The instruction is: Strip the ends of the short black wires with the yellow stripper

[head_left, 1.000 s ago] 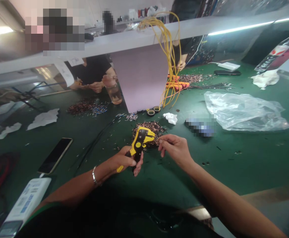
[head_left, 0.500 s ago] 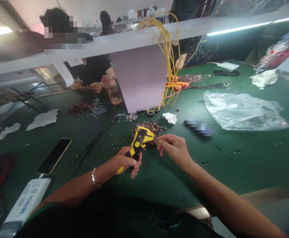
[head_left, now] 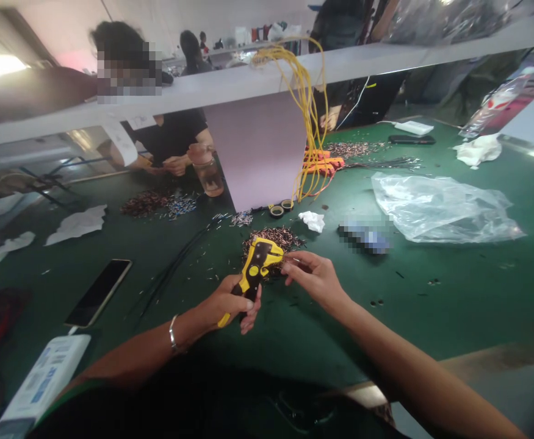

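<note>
My left hand [head_left: 239, 303] is wrapped round the handles of a yellow and black wire stripper [head_left: 256, 268], its head tilted up to the right. Close to the tool's jaws, my right hand [head_left: 315, 277] has its thumb and index finger pinched together; whatever lies between them is too small to name. Behind the stripper a pile of short copper-coloured wire pieces [head_left: 278, 236] spreads over the green table [head_left: 431, 329]. A crumpled white tissue [head_left: 312, 221] lies just beyond my right hand.
Yellow cables [head_left: 312, 116] hang from the shelf [head_left: 230, 82]. A phone [head_left: 98, 292] and power bank [head_left: 47, 378] lie left, a plastic bag [head_left: 440, 207] right. A cup [head_left: 205, 171] and tape rolls [head_left: 276, 211] stand beyond. People work across the table.
My right hand has moved slightly left, so its fingertips are nearer the stripper's jaws. My left hand still holds the stripper. The view has shifted a little.
</note>
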A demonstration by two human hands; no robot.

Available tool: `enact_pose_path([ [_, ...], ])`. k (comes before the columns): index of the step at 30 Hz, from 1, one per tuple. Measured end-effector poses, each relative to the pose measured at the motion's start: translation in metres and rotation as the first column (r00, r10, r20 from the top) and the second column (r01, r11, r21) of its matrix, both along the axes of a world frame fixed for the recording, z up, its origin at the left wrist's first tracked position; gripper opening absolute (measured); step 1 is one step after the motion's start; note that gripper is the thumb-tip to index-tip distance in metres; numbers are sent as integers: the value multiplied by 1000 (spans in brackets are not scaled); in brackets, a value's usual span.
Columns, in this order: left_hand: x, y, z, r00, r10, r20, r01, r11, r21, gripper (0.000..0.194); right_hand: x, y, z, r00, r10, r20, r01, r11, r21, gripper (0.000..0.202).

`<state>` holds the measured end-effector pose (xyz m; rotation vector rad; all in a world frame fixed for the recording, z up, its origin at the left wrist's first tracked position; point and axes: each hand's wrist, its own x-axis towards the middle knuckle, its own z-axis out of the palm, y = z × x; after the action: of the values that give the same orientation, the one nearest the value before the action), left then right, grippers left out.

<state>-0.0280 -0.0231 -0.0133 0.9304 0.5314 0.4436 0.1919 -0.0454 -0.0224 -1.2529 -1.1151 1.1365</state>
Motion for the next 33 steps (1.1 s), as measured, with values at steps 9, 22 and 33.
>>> enact_pose_path([
  [9, 0, 3, -5, 986, 150, -71, -141, 982, 127, 21, -26, -15, 13, 968, 252, 13, -248, 960, -132, 28],
  [22, 3, 2, -26, 926, 325, -192, -249, 909, 334, 17, -102, -4, 11, 957, 131, -257, -193, 954, -231, 30],
  [33, 12, -7, -20, 909, 385, -160, -333, 902, 276, 18, -98, -2, 4, 982, 152, -115, -170, 970, -171, 23],
])
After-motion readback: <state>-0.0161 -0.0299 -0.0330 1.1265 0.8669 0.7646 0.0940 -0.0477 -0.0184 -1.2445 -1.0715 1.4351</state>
